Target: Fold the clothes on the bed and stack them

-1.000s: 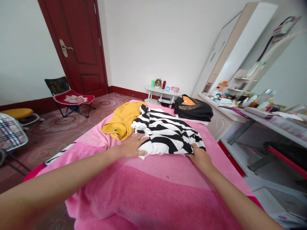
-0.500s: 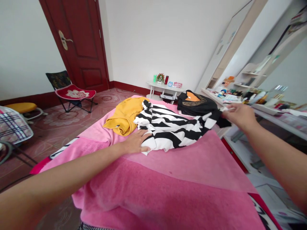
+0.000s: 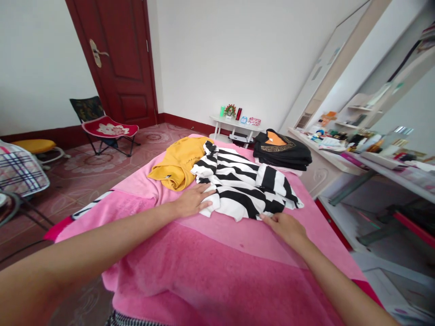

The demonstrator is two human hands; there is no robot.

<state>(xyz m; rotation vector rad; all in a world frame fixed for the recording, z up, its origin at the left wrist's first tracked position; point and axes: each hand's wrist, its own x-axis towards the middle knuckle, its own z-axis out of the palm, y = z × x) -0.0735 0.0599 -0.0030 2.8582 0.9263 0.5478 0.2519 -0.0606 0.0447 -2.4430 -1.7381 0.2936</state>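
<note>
A black-and-white striped garment lies crumpled on a pink blanket covering the bed. My left hand rests flat on the garment's near left corner, fingers stretched out. My right hand lies on the blanket at the garment's near right edge, fingertips touching the hem; I cannot see whether it pinches the cloth. A yellow garment is bunched to the left of the striped one. A folded black garment with an orange and gold collar sits at the far right of the bed.
A dark red door stands at the back left with a folding chair before it. A small white table with little items is beyond the bed. A cluttered white dresser and mirror run along the right.
My right hand pulled the striped garment's side out to the right, let it drop, and came back down to the near right hem. My left hand stayed pressed on the left corner.
</note>
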